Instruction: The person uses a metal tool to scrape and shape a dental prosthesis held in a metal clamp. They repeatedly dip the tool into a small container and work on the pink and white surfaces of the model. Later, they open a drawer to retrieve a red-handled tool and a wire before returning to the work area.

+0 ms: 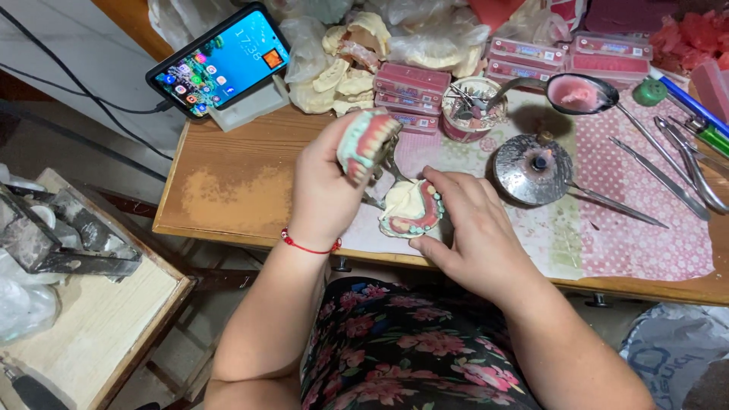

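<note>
My left hand (325,182) is raised above the table edge and grips an upper denture model (366,143) with pink wax gums and a row of teeth, tilted towards me. My right hand (465,228) rests on the table and holds the lower plaster model (411,209), which carries a red wax arch with teeth. Between the two models a metal articulator frame (389,168) shows partly. A red string bracelet (307,247) circles my left wrist.
A phone (220,61) leans on a stand at the back left. Plaster casts (342,72), pink boxes (410,87), a tub of tools (472,106), a round metal burner (533,167), a ladle of pink wax (581,93) and metal instruments (668,178) lie around. A low side table (91,319) stands left.
</note>
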